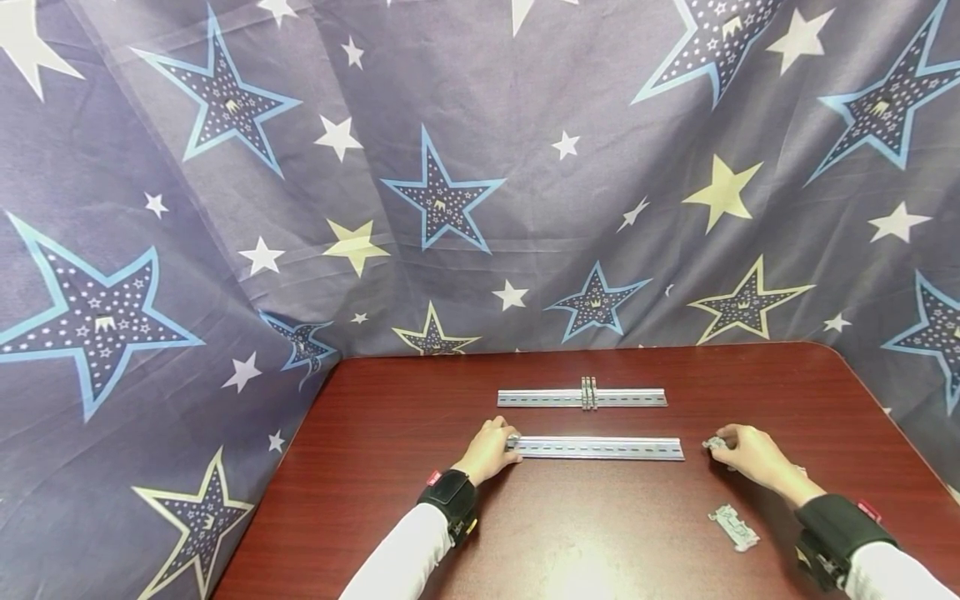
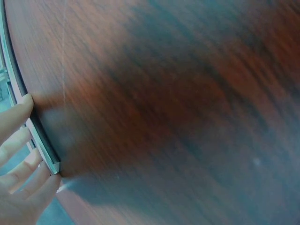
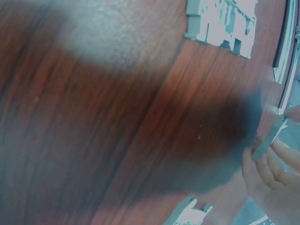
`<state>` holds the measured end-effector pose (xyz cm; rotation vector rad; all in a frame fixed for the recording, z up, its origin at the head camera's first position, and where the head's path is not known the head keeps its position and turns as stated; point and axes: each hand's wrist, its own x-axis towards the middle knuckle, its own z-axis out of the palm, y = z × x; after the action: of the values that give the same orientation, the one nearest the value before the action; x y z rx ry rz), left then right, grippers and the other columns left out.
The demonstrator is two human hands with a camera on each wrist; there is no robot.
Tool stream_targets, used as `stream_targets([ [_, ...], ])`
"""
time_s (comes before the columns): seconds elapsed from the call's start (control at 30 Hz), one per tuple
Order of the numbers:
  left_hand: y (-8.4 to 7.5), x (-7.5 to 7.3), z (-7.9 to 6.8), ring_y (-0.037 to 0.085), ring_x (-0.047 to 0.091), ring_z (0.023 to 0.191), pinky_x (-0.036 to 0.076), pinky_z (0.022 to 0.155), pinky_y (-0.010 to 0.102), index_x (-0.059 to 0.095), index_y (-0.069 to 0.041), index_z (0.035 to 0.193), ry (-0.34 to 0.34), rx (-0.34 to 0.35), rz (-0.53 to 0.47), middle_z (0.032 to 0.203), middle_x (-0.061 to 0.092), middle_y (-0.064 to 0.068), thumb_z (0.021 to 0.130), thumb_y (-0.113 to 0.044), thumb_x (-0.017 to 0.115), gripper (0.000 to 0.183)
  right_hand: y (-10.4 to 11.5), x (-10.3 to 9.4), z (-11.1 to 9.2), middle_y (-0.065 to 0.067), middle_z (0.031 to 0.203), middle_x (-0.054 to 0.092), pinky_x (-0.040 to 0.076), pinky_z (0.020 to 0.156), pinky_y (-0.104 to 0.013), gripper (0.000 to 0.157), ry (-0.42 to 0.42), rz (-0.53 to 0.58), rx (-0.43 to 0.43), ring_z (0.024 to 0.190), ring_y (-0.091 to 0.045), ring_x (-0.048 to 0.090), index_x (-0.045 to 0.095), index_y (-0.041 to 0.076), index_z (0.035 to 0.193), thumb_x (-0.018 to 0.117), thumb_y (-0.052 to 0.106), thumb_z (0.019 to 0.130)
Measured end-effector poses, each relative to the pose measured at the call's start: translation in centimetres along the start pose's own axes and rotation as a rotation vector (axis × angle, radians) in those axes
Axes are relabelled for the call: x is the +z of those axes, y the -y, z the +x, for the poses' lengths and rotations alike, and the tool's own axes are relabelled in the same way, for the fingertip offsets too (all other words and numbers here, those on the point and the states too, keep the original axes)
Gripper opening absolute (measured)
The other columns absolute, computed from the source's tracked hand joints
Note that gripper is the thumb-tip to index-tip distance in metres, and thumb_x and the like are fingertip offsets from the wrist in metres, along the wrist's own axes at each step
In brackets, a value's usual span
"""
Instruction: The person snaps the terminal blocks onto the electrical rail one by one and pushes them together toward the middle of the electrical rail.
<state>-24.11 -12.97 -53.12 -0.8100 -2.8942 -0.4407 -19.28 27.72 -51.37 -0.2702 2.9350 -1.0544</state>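
Across the red table (image 1: 375, 417), the near rail (image 1: 600, 449) runs left to right, its left end gripped by the left hand (image 1: 489, 451), the right hand (image 1: 756, 458) pinching a block (image 1: 712, 443) just beyond the right end.

On the table (image 1: 390, 400), the far rail (image 1: 540, 398) lies behind the near rail (image 1: 600, 448), with mounted blocks (image 1: 588, 393) on it near its middle. The left hand (image 1: 487, 450) is at the near rail's left end. Right of that rail, the right hand (image 1: 753, 456) holds a block (image 1: 712, 443); a loose block (image 1: 735, 527) lies before it. Behind the table hangs a curtain (image 1: 525, 167).
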Motion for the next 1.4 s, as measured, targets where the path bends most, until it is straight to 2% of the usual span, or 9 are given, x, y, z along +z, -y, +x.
stream_targets([
  [0.2, -0.1, -0.1, 0.0, 0.019, 0.046, 0.075, 0.041, 0.066, 0.027, 0.065, -0.005, 0.089, 0.007, -0.012, -0.007, 0.08, 0.048, 0.002, 0.066, -0.022, 0.074, 0.03, 0.0, 0.3, 0.2, -0.01, 0.069, 0.058, 0.041, 0.051, -0.028, 0.038, -0.006, -0.016, 0.003, 0.05, -0.013, 0.053, 0.053, -0.02, 0.096, 0.063, 0.008, 0.071],
  [0.47, -0.1, 0.0, 0.1, 0.019, 0.047, 0.076, 0.041, 0.066, 0.028, 0.066, -0.007, 0.088, 0.018, -0.031, -0.017, 0.081, 0.05, 0.002, 0.065, -0.021, 0.074, 0.029, -0.3, 0.8, 0.5, -0.012, 0.07, 0.057, 0.042, 0.055, -0.034, 0.03, -0.029, -0.105, -0.012, 0.061, -0.018, 0.051, 0.056, -0.015, 0.089, 0.066, 0.001, 0.065],
  [0.63, 0.0, 0.0, 0.1, 0.019, 0.047, 0.075, 0.041, 0.065, 0.027, 0.066, -0.007, 0.088, 0.015, -0.026, -0.013, 0.081, 0.05, 0.002, 0.064, -0.021, 0.075, 0.029, -0.3, 0.8, 0.6, -0.009, 0.068, 0.056, 0.041, 0.055, -0.035, 0.028, -0.062, -0.12, -0.035, 0.061, -0.018, 0.05, 0.058, -0.011, 0.087, 0.069, 0.0, 0.063],
  [0.83, 0.0, 0.0, 0.1, 0.019, 0.047, 0.076, 0.041, 0.065, 0.027, 0.066, -0.007, 0.088, 0.017, -0.024, -0.012, 0.081, 0.05, 0.002, 0.064, -0.022, 0.075, 0.03, 0.1, 0.5, 0.5, -0.009, 0.068, 0.057, 0.041, 0.055, -0.034, 0.024, -0.056, -0.103, -0.038, 0.062, -0.019, 0.052, 0.058, -0.01, 0.085, 0.067, -0.002, 0.064],
  [1.13, 0.0, -0.1, 0.1, 0.019, 0.048, 0.077, 0.041, 0.066, 0.027, 0.065, -0.007, 0.089, 0.024, -0.022, -0.005, 0.082, 0.05, 0.002, 0.064, -0.022, 0.075, 0.031, 0.6, -0.1, 0.4, -0.011, 0.066, 0.06, 0.042, 0.051, -0.03, 0.008, -0.008, -0.101, -0.009, 0.06, -0.019, 0.055, 0.059, -0.007, 0.075, 0.061, -0.005, 0.067],
  [1.4, -0.3, -0.4, 0.3, 0.02, 0.048, 0.077, 0.042, 0.066, 0.028, 0.065, -0.005, 0.091, 0.05, -0.044, 0.001, 0.082, 0.05, 0.003, 0.064, -0.02, 0.075, 0.033, 1.2, -0.4, 0.6, -0.009, 0.064, 0.061, 0.041, 0.052, -0.031, 0.004, -0.043, -0.121, -0.052, 0.058, -0.016, 0.054, 0.059, -0.005, 0.07, 0.061, -0.002, 0.068],
])
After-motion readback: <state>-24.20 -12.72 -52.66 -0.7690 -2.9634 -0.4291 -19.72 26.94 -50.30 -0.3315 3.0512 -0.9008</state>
